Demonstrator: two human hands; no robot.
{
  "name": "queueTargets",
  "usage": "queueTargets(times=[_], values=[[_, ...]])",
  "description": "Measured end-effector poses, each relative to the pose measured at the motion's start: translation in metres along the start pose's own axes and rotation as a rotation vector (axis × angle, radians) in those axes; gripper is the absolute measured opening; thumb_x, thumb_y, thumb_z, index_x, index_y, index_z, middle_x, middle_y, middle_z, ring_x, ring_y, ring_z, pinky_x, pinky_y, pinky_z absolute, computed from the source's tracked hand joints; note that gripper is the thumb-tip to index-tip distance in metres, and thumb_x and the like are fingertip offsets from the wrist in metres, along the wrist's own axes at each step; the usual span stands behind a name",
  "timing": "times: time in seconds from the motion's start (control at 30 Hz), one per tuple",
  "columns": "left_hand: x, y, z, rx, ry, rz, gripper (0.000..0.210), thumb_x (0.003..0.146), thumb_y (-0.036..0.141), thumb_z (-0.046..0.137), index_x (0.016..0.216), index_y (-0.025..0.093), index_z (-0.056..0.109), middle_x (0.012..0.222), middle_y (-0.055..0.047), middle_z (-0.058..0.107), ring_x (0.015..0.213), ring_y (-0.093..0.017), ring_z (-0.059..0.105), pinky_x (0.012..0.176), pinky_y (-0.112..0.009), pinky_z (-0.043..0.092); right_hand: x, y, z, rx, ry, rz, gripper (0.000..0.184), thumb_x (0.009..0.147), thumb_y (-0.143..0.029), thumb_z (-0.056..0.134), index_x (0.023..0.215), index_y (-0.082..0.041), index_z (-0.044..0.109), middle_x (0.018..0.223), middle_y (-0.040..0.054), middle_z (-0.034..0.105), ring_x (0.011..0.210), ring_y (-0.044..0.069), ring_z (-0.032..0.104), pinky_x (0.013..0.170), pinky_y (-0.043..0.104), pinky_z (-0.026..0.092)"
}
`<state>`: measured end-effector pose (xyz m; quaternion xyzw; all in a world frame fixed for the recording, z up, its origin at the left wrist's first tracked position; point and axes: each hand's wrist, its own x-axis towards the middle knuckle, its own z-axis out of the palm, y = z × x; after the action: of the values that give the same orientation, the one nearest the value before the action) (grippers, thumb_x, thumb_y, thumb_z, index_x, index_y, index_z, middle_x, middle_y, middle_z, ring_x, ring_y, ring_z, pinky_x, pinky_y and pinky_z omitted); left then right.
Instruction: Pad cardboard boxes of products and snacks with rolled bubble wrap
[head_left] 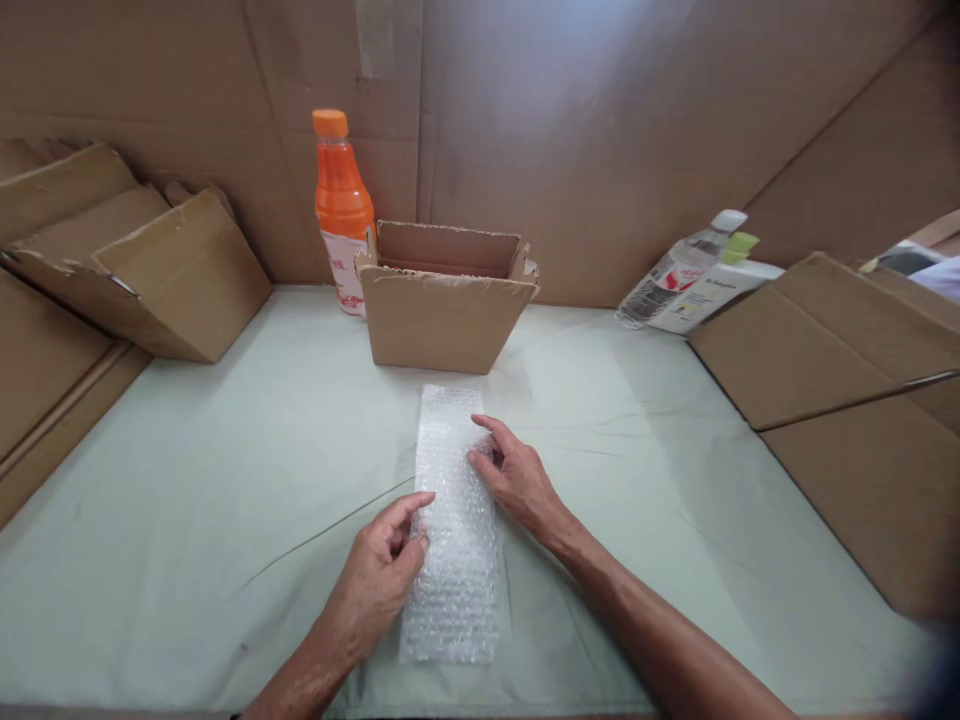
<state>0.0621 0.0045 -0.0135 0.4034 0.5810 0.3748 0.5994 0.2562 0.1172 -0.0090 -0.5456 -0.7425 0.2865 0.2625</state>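
Our bare forearms (667, 635) lie closest to us, well in front of the open box (439, 322), which we take as our landmark. Between us and that box lies a long strip of bubble wrap (456, 520), flat on the pale green cloth (622, 520), its far end just short of the box's front wall. We have our left hand (379, 560) at the strip's left edge, on the side farther from the box, thumb and forefinger parted and the other fingers curled under. We hold our right hand (517, 475) at the right edge, nearer the box, likewise open, forefinger stretched out and thumb spread. We cannot tell how firmly either hand presses the plastic.

Just left of the box and partly hidden by it, we see an orange bottle (345, 190) standing upright. Well to the box's right, a clear bottle (667, 280) with a white cap leans beside a white package (724, 290). Farther left of the box we have open cardboard cartons (202, 270); far to its right sits a large carton (810, 350). Behind the box we face a cardboard wall (570, 150).
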Motion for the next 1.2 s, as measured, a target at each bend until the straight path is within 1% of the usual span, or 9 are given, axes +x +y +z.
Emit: queueTargets(times=[0.13, 0.3, 0.47, 0.57, 0.67, 0.77, 0.9, 1.07, 1.2], values=[[0.004, 0.001, -0.005, 0.193, 0.005, 0.046, 0.051, 0.082, 0.033, 0.055, 0.128, 0.012, 0.064, 0.062, 0.006, 0.042, 0.054, -0.01, 0.036, 0.052, -0.024, 0.031, -0.001, 0.008, 0.008, -0.24, 0.059, -0.086, 0.048, 0.088, -0.026, 0.054, 0.135, -0.016, 0.059, 0.08, 0.0033, 0.067, 0.075, 0.021, 0.059, 0.08, 0.037, 0.046], [-0.002, 0.009, -0.013, 0.53, 0.027, 0.209, 0.045, 0.087, 0.03, 0.054, 0.129, 0.019, 0.064, 0.08, 0.0, 0.062, 0.056, -0.011, 0.048, 0.054, -0.025, 0.041, -0.002, 0.01, 0.014, -0.326, 0.074, -0.133, 0.048, 0.091, -0.026, 0.054, 0.138, -0.016, 0.056, 0.086, 0.007, 0.069, 0.082, 0.024, 0.062, 0.082, 0.04, 0.046], [-0.025, 0.008, -0.035, 0.946, 0.099, 0.517, 0.039, 0.096, 0.022, 0.045, 0.133, 0.022, 0.059, 0.101, -0.006, 0.067, 0.068, -0.015, 0.064, 0.061, -0.029, 0.052, -0.02, 0.011, -0.012, -0.347, 0.164, -0.241, 0.048, 0.093, -0.029, 0.056, 0.14, -0.016, 0.053, 0.124, 0.0164, 0.065, 0.105, 0.03, 0.064, 0.088, 0.045, 0.049], [-0.035, 0.003, -0.049, 1.116, 0.023, 0.769, 0.045, 0.09, 0.004, 0.043, 0.127, 0.022, 0.062, 0.125, -0.012, 0.067, 0.108, -0.024, 0.067, 0.086, -0.037, 0.057, -0.051, 0.011, -0.039, -0.356, -0.025, -0.412, 0.044, 0.093, -0.018, 0.051, 0.136, -0.023, 0.058, 0.132, 0.0142, 0.063, 0.111, 0.028, 0.064, 0.088, 0.044, 0.052], [-0.034, 0.0, -0.056, 1.231, -0.207, 0.877, 0.066, 0.076, -0.007, 0.046, 0.133, 0.024, 0.058, 0.152, -0.01, 0.053, 0.142, -0.03, 0.046, 0.111, -0.049, 0.045, -0.087, 0.008, -0.052, -0.402, -0.264, -0.543, 0.053, 0.088, -0.008, 0.049, 0.136, -0.028, 0.059, 0.145, 0.012, 0.058, 0.125, 0.028, 0.06, 0.093, 0.046, 0.052], [-0.027, 0.003, -0.057, 1.21, -0.429, 0.873, 0.084, 0.067, -0.007, 0.048, 0.144, 0.026, 0.05, 0.157, -0.006, 0.049, 0.149, -0.027, 0.039, 0.118, -0.049, 0.039, -0.108, 0.005, -0.04, -0.439, -0.352, -0.611, 0.05, 0.089, -0.009, 0.051, 0.134, -0.028, 0.061, 0.15, 0.0114, 0.055, 0.138, 0.029, 0.052, 0.1, 0.049, 0.05], [-0.018, 0.015, -0.055, 1.026, -0.482, 0.797, 0.092, 0.063, 0.0, 0.048, 0.151, 0.027, 0.042, 0.148, -0.006, 0.059, 0.141, -0.026, 0.049, 0.116, -0.047, 0.042, -0.105, 0.002, -0.014, -0.192, -0.157, -0.581, 0.029, 0.095, -0.01, 0.047, 0.112, -0.023, 0.067, 0.123, 0.0095, 0.073, 0.12, 0.023, 0.066, 0.094, 0.04, 0.055], [-0.006, 0.024, -0.036, 0.78, -0.247, 0.545, 0.055, 0.086, 0.022, 0.055, 0.141, 0.023, 0.054, 0.126, -0.01, 0.07, 0.113, -0.025, 0.065, 0.098, -0.042, 0.053, -0.086, -0.008, -0.009, 0.173, -0.093, -0.107, 0.02, 0.099, -0.023, 0.048, 0.098, -0.022, 0.068, 0.093, 0.0032, 0.075, 0.085, 0.017, 0.072, 0.078, 0.027, 0.058], [0.01, 0.028, -0.016, 0.675, -0.042, 0.343, 0.033, 0.094, 0.026, 0.047, 0.118, 0.019, 0.069, 0.089, -0.004, 0.073, 0.078, -0.018, 0.066, 0.074, -0.03, 0.052, -0.091, -0.012, -0.02, 0.13, 0.052, -0.053, 0.014, 0.096, -0.024, 0.056, 0.107, -0.022, 0.064, 0.096, 0.0036, 0.074, 0.081, 0.017, 0.069, 0.073, 0.028, 0.056]])
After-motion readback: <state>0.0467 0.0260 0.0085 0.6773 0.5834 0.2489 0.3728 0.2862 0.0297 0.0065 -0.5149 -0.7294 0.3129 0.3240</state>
